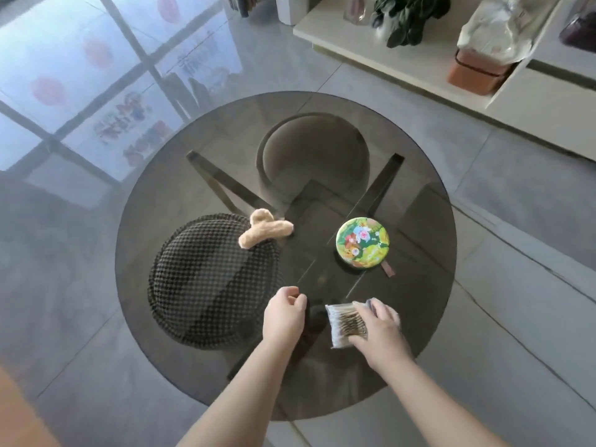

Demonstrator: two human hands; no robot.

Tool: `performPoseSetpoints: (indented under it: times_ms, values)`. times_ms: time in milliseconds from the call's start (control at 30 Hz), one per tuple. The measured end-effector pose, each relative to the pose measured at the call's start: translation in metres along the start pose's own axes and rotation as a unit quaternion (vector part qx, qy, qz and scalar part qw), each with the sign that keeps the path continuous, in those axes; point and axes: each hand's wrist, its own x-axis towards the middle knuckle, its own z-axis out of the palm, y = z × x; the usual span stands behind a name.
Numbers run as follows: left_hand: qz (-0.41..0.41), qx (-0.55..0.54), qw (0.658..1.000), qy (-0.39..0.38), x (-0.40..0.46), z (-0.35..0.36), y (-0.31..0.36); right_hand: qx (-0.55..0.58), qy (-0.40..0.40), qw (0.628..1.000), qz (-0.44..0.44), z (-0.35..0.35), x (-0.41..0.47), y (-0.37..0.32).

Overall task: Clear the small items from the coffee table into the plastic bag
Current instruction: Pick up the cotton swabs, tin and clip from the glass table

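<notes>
One view only, head cam, wide-angle. Looks fwd and steeply down from above the near edge of the round glass tabletop (419, 201), whole rim in frame. Close: both forearms enter from the bottom, left hand (283, 314) and right hand (377, 333) over the near edge. Floor (503, 285) all round; shelf (354, 37) past the far edge, top right.
</notes>
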Motion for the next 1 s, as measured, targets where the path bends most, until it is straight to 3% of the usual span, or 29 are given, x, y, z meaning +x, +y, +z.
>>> performPoseSetpoints:
  times_ms: [233,333,500,600,767,1000]
  values:
    - [0.011,0.008,0.999,-0.029,0.03,0.021,0.009,-0.05,0.061,0.996,0.034,0.012,0.015,0.002]
    - [0.026,0.011,0.999,-0.041,0.033,0.03,0.028,-0.069,0.042,0.996,0.03,0.005,0.012,0.007]
    - [0.059,0.011,0.997,-0.044,0.05,0.05,0.073,0.145,0.055,0.986,0.064,-0.009,0.017,0.03]
    - [0.041,-0.028,0.998,-0.04,0.063,0.066,0.097,0.218,0.08,0.969,0.08,-0.019,0.021,0.044]
    - [0.027,0.047,0.998,-0.024,0.073,0.078,0.1,0.224,0.105,0.965,0.088,-0.027,0.029,0.061]
    - [-0.02,-0.065,0.998,-0.013,0.064,0.07,0.063,0.194,0.142,0.966,0.1,-0.034,0.039,0.06]
